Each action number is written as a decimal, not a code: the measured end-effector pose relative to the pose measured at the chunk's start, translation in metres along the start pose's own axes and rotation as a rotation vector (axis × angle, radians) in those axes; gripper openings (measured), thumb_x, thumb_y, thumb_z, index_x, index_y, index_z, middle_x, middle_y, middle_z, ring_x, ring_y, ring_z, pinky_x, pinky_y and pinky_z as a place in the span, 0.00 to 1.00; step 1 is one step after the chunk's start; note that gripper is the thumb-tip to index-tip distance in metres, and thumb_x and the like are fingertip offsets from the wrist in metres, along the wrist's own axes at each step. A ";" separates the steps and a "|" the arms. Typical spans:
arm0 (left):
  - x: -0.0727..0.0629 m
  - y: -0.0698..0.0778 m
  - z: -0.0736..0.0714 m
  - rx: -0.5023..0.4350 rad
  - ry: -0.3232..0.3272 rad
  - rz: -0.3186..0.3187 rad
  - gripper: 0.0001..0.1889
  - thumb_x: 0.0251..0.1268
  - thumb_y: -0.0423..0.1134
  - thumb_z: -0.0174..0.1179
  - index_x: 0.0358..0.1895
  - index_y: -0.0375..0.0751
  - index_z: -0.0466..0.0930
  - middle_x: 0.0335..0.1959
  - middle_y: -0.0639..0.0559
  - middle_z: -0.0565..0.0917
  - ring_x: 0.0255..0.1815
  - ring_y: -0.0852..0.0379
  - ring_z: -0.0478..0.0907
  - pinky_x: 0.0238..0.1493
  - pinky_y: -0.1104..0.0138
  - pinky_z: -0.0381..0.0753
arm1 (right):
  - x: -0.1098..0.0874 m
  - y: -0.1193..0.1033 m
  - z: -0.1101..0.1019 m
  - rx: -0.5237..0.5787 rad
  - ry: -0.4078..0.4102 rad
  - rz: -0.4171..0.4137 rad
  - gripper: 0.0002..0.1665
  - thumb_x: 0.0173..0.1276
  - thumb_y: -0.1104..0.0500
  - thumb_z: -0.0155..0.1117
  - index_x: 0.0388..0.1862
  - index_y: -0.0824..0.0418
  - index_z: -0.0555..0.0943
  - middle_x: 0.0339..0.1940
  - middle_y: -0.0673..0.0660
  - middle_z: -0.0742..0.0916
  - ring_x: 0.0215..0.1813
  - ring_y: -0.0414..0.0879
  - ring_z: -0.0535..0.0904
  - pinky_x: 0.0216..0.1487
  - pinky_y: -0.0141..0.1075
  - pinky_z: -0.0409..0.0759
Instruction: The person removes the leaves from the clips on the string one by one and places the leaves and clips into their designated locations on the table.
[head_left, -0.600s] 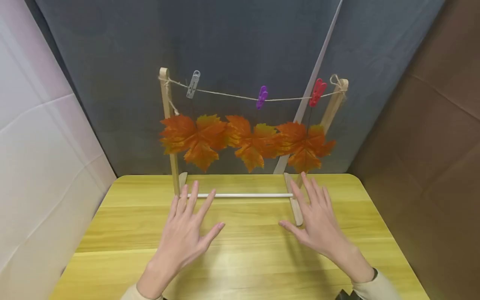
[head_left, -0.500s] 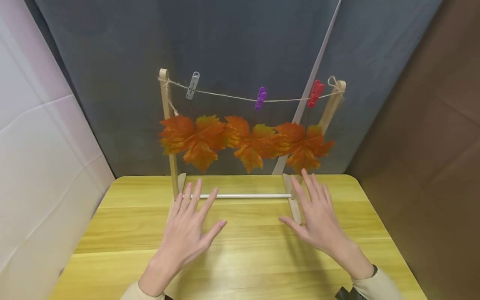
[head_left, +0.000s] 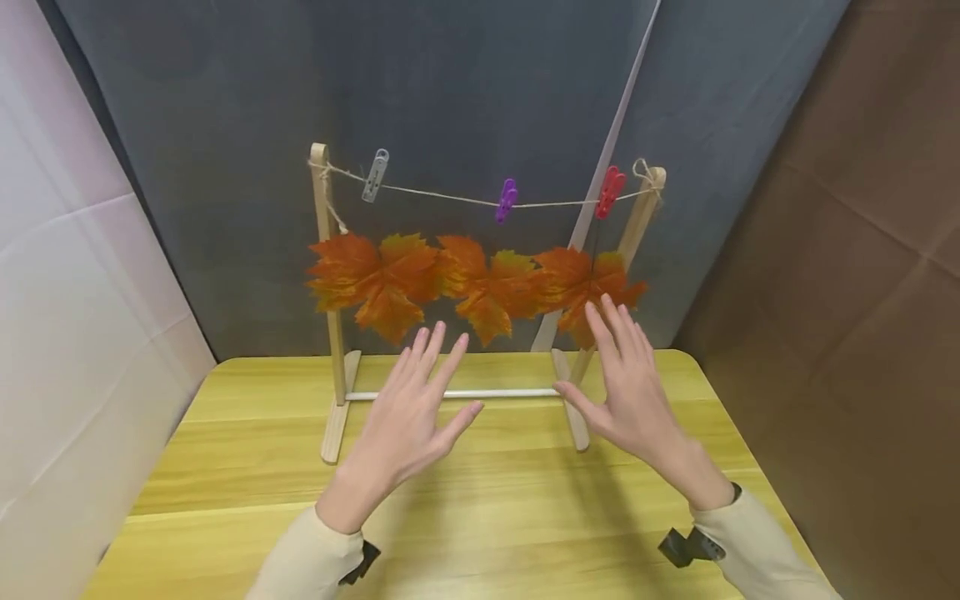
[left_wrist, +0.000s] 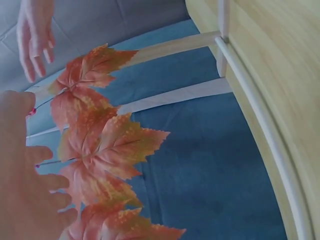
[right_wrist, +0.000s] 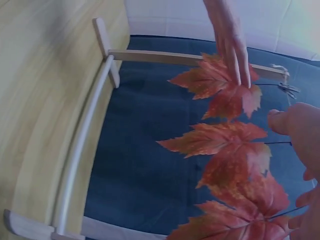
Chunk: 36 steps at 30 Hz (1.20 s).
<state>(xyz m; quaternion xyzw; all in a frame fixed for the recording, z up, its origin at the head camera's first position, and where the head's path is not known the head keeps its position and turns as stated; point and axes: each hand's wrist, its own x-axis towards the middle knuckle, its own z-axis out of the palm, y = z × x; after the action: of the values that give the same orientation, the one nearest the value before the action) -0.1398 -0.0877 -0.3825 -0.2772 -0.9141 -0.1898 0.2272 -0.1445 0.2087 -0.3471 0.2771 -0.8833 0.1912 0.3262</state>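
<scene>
Your head view looks forward and down over the surface [head_left: 480, 533] from farthest back. Your wrist views sit close, tipped sideways: the left faces across toward your right hand [head_left: 633, 400], the right toward your left hand [head_left: 405, 429]; both share the leaves [head_left: 487, 287] and white rod [head_left: 510, 393].

Right hand [head_left: 628, 387] partly hides rightmost leaf [head_left: 572, 279]; left sleeve [head_left: 309, 557] cut off
</scene>
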 end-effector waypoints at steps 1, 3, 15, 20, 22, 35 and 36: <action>0.004 0.000 0.000 -0.007 -0.001 0.007 0.42 0.73 0.61 0.54 0.83 0.51 0.49 0.83 0.39 0.50 0.84 0.40 0.47 0.80 0.47 0.54 | 0.003 0.000 0.000 0.011 0.011 0.001 0.55 0.72 0.29 0.52 0.81 0.65 0.55 0.80 0.71 0.63 0.78 0.74 0.58 0.72 0.72 0.56; 0.011 0.002 0.001 -0.026 0.000 0.022 0.41 0.73 0.59 0.54 0.83 0.51 0.49 0.83 0.40 0.50 0.84 0.41 0.47 0.80 0.48 0.54 | 0.009 -0.001 -0.002 0.034 0.030 0.009 0.54 0.72 0.33 0.59 0.81 0.66 0.56 0.79 0.72 0.63 0.79 0.72 0.57 0.72 0.72 0.56; 0.061 0.024 -0.002 -0.105 0.150 0.213 0.40 0.71 0.51 0.61 0.79 0.37 0.58 0.79 0.36 0.61 0.78 0.38 0.62 0.75 0.49 0.67 | 0.039 -0.005 -0.014 0.169 0.181 0.061 0.51 0.59 0.61 0.76 0.78 0.68 0.61 0.78 0.69 0.68 0.79 0.62 0.64 0.72 0.64 0.66; 0.082 0.026 0.002 -0.172 0.206 0.239 0.37 0.71 0.47 0.63 0.77 0.35 0.62 0.76 0.34 0.66 0.76 0.37 0.66 0.73 0.51 0.69 | 0.053 -0.003 -0.019 0.186 0.208 0.097 0.49 0.61 0.58 0.74 0.78 0.66 0.63 0.78 0.64 0.69 0.78 0.61 0.65 0.72 0.62 0.67; 0.089 0.028 0.004 -0.190 0.216 0.238 0.36 0.71 0.46 0.63 0.76 0.36 0.63 0.76 0.35 0.67 0.76 0.38 0.67 0.73 0.52 0.69 | 0.059 -0.002 -0.020 0.192 0.218 0.104 0.48 0.62 0.58 0.73 0.78 0.66 0.63 0.78 0.64 0.69 0.78 0.60 0.65 0.74 0.62 0.66; 0.137 0.043 0.011 -0.342 0.151 0.147 0.34 0.74 0.44 0.60 0.77 0.34 0.61 0.77 0.40 0.66 0.79 0.45 0.62 0.76 0.55 0.67 | 0.095 0.003 -0.038 0.202 0.265 0.127 0.44 0.65 0.55 0.70 0.76 0.67 0.65 0.75 0.64 0.73 0.74 0.58 0.71 0.74 0.53 0.70; 0.141 0.043 0.011 -0.355 0.147 0.134 0.34 0.74 0.44 0.60 0.76 0.34 0.62 0.77 0.40 0.67 0.79 0.45 0.62 0.76 0.55 0.67 | 0.098 0.004 -0.040 0.203 0.267 0.132 0.44 0.65 0.56 0.70 0.76 0.68 0.65 0.75 0.64 0.73 0.73 0.58 0.72 0.73 0.53 0.71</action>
<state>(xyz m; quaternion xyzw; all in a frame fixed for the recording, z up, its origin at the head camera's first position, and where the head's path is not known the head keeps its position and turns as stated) -0.2224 0.0100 -0.3093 -0.3584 -0.8268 -0.3522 0.2528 -0.1899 0.1965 -0.2517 0.2222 -0.8246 0.3356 0.3974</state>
